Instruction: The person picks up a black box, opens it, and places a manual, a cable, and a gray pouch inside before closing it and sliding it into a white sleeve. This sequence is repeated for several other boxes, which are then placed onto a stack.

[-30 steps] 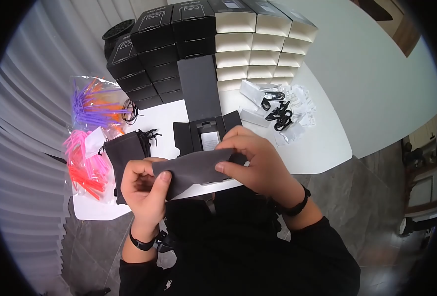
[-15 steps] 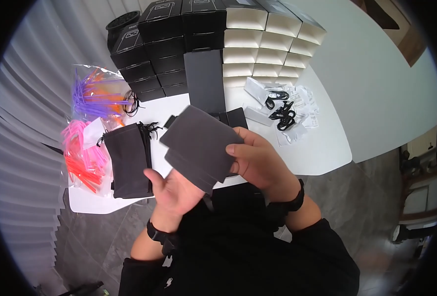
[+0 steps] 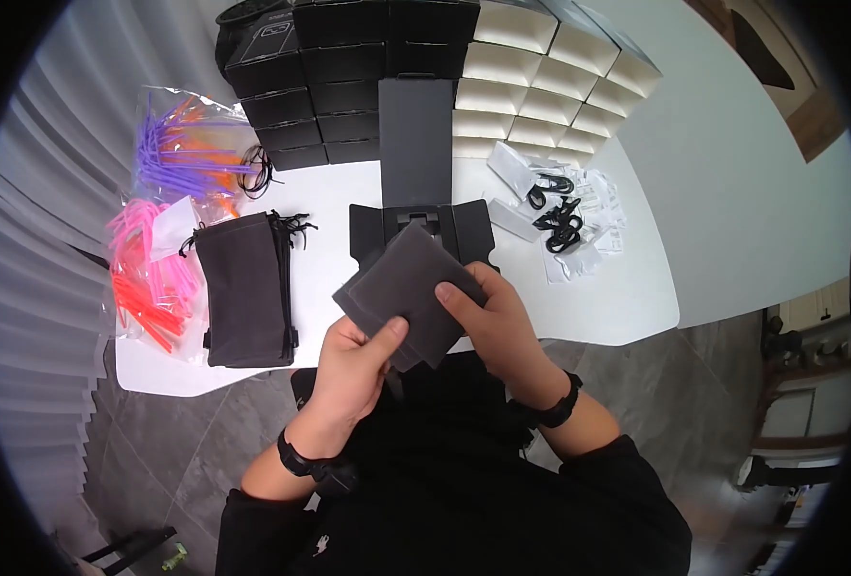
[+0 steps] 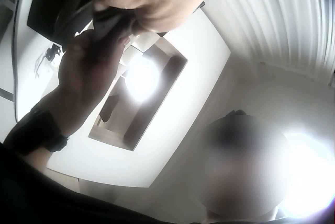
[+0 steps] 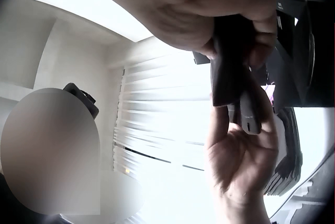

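Both hands hold a folded dark grey fabric pouch (image 3: 401, 278) in front of the body. My left hand (image 3: 347, 379) pinches its lower left corner, thumb on top. My right hand (image 3: 504, 331) grips the right side, its thumb lying across the upper face. In the right wrist view the folded pouch (image 5: 230, 72) shows edge-on between the hands. Behind it an open black box (image 3: 370, 226) stands with its long lid (image 3: 416, 144) raised; the pouch hides part of its inside. To the left lies a stack of dark drawstring pouches (image 3: 248, 293).
Closed black boxes (image 3: 344, 101) are stacked at the back, beside white-lined open boxes (image 3: 488, 91). Bags of purple and orange strips (image 3: 181, 149) and pink and red strips (image 3: 152, 259) lie at the left. Black cables (image 3: 562, 226) and papers (image 3: 594, 202) lie at the right.
The pouch was first held stretched between both hands, then held by the right hand over the open left palm. Now it is folded smaller, and the left thumb pinches it again.
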Available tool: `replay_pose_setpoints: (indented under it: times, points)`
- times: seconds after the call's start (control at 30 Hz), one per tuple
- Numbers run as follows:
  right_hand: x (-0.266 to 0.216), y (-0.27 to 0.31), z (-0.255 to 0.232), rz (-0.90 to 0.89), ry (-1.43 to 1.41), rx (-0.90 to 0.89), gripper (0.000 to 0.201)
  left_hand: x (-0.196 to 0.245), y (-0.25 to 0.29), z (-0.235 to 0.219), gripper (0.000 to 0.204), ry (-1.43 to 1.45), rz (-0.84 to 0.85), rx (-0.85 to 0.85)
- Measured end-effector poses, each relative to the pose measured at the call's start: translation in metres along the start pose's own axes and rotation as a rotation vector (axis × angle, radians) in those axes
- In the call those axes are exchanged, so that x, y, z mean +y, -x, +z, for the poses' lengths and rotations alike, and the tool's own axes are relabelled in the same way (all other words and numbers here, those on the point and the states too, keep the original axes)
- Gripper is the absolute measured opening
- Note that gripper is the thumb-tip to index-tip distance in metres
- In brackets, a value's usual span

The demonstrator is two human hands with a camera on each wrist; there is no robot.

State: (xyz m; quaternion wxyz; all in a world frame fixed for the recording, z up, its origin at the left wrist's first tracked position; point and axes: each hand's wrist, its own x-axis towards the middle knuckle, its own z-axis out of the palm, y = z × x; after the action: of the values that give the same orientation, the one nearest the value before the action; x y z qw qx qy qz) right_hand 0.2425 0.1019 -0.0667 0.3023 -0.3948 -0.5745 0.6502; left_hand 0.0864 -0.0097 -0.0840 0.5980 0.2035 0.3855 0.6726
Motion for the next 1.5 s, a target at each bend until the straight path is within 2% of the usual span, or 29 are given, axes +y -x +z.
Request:
replay_pose_setpoints:
  times: [0.1,0.2,0.3,0.4,0.5,0.53,0.63,0.67,0.77,0.87,0.97,1.17,1.27,1.37,1.43,1.5]
  points:
    - [0.004,0.001,0.007,0.032,-0.110,0.058,0.023,0.001,-0.003,-0.002,0.032,0.092,-0.050,0.000]
    - [0.011,0.000,0.012,0.105,-0.380,0.078,0.022,0.004,-0.005,0.006,0.040,0.153,-0.049,0.021]
    - [0.009,0.002,0.019,0.155,-0.531,0.075,0.020,0.005,-0.007,0.003,0.044,0.162,-0.047,0.001]
    - [0.008,-0.004,0.002,0.148,-0.331,-0.049,0.025,0.015,-0.007,0.003,0.045,0.162,-0.066,0.002]
    - [-0.017,-0.006,-0.008,-0.166,-0.087,-0.135,0.042,0.019,-0.005,-0.005,0.042,0.139,-0.105,-0.006]
    - [-0.028,-0.010,-0.018,-0.189,0.128,-0.215,0.059,0.018,-0.005,-0.008,0.042,0.127,-0.121,-0.017]
    - [-0.056,-0.021,-0.021,-0.638,0.725,-0.323,0.062,0.015,-0.003,-0.007,0.038,0.085,-0.182,-0.043]
    - [-0.063,-0.022,-0.016,-0.587,0.717,-0.343,0.052,0.015,-0.002,-0.004,0.038,0.096,-0.201,-0.049]
    - [-0.066,-0.036,-0.014,-0.610,0.784,-0.542,0.034,0.013,0.002,0.002,0.037,0.115,-0.241,-0.070]
    - [-0.079,-0.043,-0.006,-0.278,0.678,-0.662,0.025,0.005,0.002,-0.007,0.038,0.108,-0.232,-0.098]
    - [-0.077,-0.042,-0.001,-0.291,0.655,-0.598,0.025,-0.001,0.001,-0.016,0.041,0.090,-0.204,-0.127]
    - [-0.075,-0.040,-0.003,-0.332,0.554,-0.639,0.022,0.004,-0.004,-0.014,0.041,0.020,-0.155,-0.154]
    - [-0.084,-0.034,-0.006,-0.302,0.589,-0.661,0.023,0.000,-0.009,-0.021,0.041,-0.073,-0.098,-0.181]
    - [-0.087,-0.025,-0.008,-0.461,0.659,-0.662,0.023,0.000,-0.013,-0.021,0.042,-0.154,0.003,-0.172]
    - [-0.105,-0.015,-0.006,-0.388,0.724,-0.711,0.019,0.010,-0.016,-0.017,0.043,-0.172,0.023,-0.148]
    - [-0.116,-0.012,-0.005,-0.342,0.726,-0.758,0.018,0.013,-0.019,-0.023,0.043,-0.226,0.052,-0.195]
